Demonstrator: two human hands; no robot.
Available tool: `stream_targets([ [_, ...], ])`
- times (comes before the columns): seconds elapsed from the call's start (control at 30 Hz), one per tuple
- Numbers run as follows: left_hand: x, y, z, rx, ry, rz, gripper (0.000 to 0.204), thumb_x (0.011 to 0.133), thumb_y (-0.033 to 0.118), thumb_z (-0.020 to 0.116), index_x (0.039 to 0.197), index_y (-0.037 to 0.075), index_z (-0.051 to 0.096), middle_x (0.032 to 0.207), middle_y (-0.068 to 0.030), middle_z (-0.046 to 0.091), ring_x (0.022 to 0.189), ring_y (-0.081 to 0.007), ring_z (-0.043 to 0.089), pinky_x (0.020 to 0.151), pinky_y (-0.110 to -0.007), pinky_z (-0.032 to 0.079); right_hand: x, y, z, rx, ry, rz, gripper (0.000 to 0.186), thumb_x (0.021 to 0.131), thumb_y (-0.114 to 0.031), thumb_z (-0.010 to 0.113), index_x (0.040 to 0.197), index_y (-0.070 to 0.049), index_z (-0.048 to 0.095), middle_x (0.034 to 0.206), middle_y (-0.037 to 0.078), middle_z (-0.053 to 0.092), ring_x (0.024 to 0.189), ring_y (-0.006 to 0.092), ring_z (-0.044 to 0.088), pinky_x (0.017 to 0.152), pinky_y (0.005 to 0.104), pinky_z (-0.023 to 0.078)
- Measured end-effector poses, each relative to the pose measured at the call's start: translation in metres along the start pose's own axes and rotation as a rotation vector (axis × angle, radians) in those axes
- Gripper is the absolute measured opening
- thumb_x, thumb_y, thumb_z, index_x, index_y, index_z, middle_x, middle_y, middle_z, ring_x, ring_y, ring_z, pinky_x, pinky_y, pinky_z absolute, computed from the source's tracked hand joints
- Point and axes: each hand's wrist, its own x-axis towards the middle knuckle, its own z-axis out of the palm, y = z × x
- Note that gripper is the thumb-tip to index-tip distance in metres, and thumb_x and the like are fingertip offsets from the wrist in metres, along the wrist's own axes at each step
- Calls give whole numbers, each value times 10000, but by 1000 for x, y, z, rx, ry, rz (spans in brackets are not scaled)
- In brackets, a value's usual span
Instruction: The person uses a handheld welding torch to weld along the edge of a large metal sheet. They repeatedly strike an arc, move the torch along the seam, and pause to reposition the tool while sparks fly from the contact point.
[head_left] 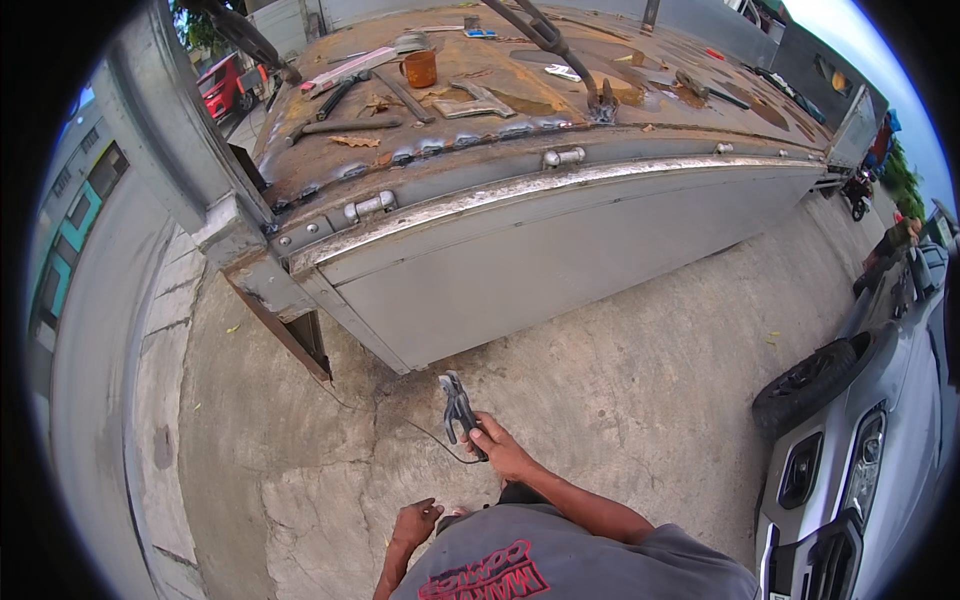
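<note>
My right hand (500, 447) is wrapped round the handles of a black welding electrode holder (459, 408), its grey jaws pointing up and away from me. A thin dark cable (437, 440) trails from it to the left over the ground. The holder is in the air, just in front of the lowered grey side panel (560, 270) of a truck bed, and apart from it. Low and close to my body, my left hand (415, 521) has its fingers curled; whether anything is in them is hidden. A row of weld beads (430, 147) runs along the bed's near edge.
On the rusty truck bed (450, 85) lie a hammer (340, 127), an orange-brown mug (419, 68), metal pieces and other tools. A grey corner post (165, 120) rises at left. A silver vehicle (900, 440) stands at right. Concrete (620, 400) lies underfoot.
</note>
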Motion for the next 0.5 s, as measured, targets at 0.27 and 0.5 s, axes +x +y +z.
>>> stream_targets([
  [0.27,-97,-165,61,-576,301,-604,403,964,308,745,1072,-79,772,830,-148,748,646,-206,703,572,-369,554,38,-27,-19,-332,111,-48,508,1022,-494,681,1201,-52,508,876,21,570,794,150,578,724,350,505],
  [0.5,-190,-182,91,-763,360,-984,388,972,280,756,1101,-84,722,853,-138,734,683,-240,712,572,-356,561,61,-48,33,-694,25,21,755,769,-611,904,1123,-43,555,802,40,581,736,198,603,669,385,512],
])
